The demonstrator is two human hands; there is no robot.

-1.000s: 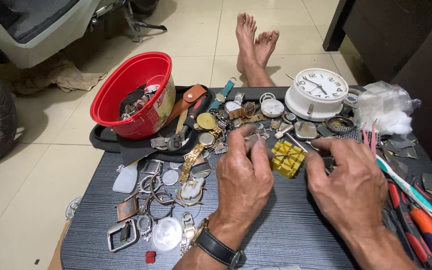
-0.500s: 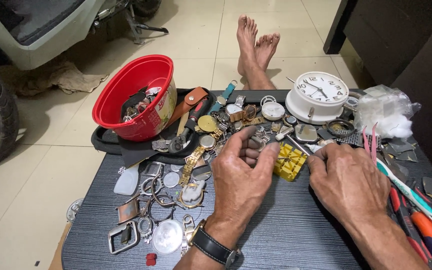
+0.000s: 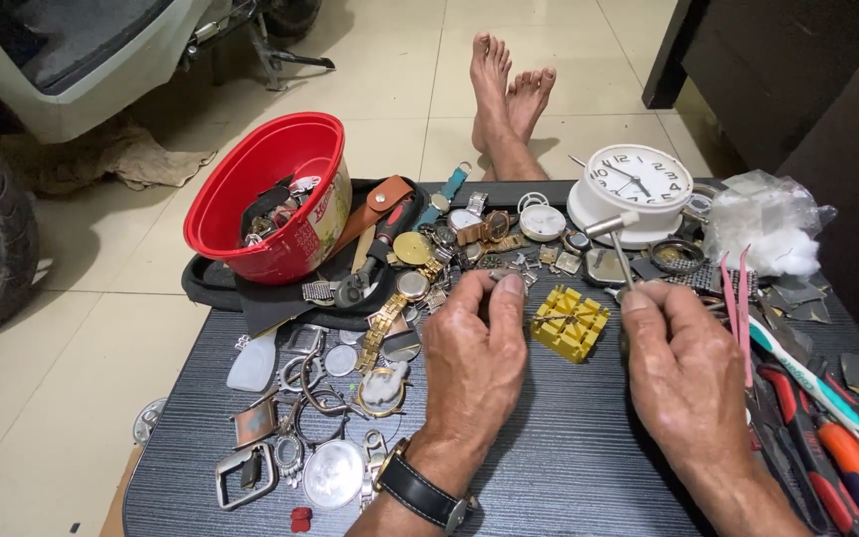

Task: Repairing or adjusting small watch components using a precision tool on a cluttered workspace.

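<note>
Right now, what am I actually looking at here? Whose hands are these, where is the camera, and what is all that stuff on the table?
There is no machine here: a person wears a camera on the head, so you look down at their own two bare hands. The left hand, with a black wristwatch, pinches a small metal piece at its fingertips; what it is I cannot tell. The right hand holds a small metal hammer upright. Between them sits a yellow slotted block. The dark table is strewn with watch cases, straps and buckles. Behind stand a red bowl of parts and a white clock; coloured hand tools lie at the right. The person's bare feet rest on the tiled floor beyond.
</note>
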